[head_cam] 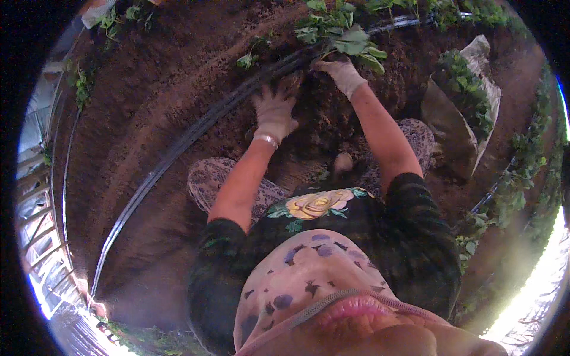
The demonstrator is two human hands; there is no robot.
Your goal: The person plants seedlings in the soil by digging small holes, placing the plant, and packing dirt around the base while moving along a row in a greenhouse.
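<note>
My left hand (274, 112), in a light work glove with a pale band at the wrist, is spread over the brown soil (147, 115). Its fingers are apart and lie just below a dark drip-irrigation hose (200, 122). To its right, my gloved right hand (342, 76) closes around the lower stems of a leafy green plant (356, 44), beside that hose. The leaves hide part of its fingertips. Dug, crumbly earth shows between the two hands.
An open fabric sack (449, 120) holding green seedlings (470, 86) lies right of my knee. Rows of plants (530, 160) run along the right edge, with another hose (490, 191). A small seedling (247, 60) stands beyond the hose. Slatted structure (42, 222) borders the left.
</note>
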